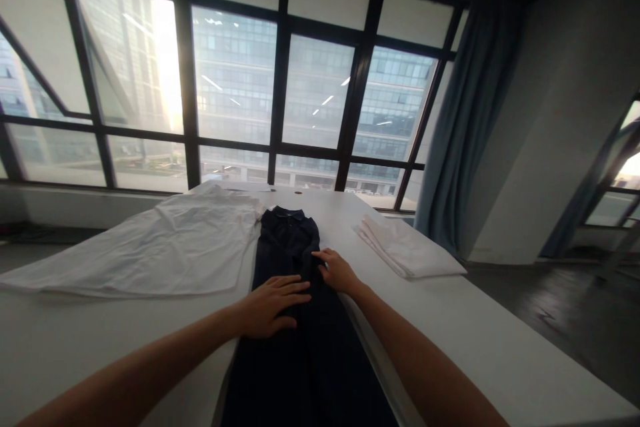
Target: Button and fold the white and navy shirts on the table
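A dark navy collared shirt (285, 250) lies lengthwise on the white table (440, 327), its collar at the far end and its sides folded inward. Its near part runs out of view at the bottom. My left hand (275, 307) rests flat on the middle of the shirt, fingers stretched out and pointing right. At the shirt's right edge, a little farther away, my right hand (340, 272) touches the folded cloth with its fingertips, thumb and forefinger apart. Nothing is lifted off the table by either hand.
A white garment (185, 247) is spread out on the left, its far end close to the dark collar. Folded pale cloth (407, 247) lies on the right side of the table. Beyond the far table edge are windows (235, 80) and a blue curtain (465, 127).
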The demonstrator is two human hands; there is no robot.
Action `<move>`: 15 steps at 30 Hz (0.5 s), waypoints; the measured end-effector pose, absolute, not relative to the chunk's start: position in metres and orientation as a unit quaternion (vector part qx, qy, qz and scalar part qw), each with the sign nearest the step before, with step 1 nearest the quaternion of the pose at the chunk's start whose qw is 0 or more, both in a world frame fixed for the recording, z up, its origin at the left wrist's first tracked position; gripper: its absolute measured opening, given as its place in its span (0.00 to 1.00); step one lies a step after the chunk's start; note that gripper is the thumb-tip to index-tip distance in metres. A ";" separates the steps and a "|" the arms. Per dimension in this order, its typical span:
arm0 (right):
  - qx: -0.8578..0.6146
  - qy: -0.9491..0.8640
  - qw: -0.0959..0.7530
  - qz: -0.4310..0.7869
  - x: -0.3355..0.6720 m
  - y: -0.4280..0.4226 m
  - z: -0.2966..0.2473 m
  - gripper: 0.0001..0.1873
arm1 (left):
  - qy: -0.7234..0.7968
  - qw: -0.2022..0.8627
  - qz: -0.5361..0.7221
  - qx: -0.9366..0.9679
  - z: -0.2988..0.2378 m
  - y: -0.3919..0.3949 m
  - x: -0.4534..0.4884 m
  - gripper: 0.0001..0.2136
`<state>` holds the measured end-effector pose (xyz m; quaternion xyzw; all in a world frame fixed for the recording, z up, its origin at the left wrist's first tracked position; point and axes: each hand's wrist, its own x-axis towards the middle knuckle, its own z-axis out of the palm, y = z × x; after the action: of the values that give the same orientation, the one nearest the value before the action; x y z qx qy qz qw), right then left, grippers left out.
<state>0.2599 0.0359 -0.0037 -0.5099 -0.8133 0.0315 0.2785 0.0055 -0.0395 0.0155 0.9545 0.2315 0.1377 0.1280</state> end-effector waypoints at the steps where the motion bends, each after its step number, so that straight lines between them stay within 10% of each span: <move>1: -0.519 -0.807 0.281 0.028 0.260 0.042 -0.006 0.24 | 0.239 0.123 0.122 0.955 0.012 -0.036 0.005 0.24; 15: -0.568 -0.805 0.161 0.049 0.301 0.212 0.007 0.36 | 0.462 0.100 0.223 0.852 0.047 0.066 0.075 0.21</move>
<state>0.3014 0.2119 0.0066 -0.5683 -0.8055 0.0490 0.1607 0.0750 0.0656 0.0473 0.8523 0.4625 0.2229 0.1003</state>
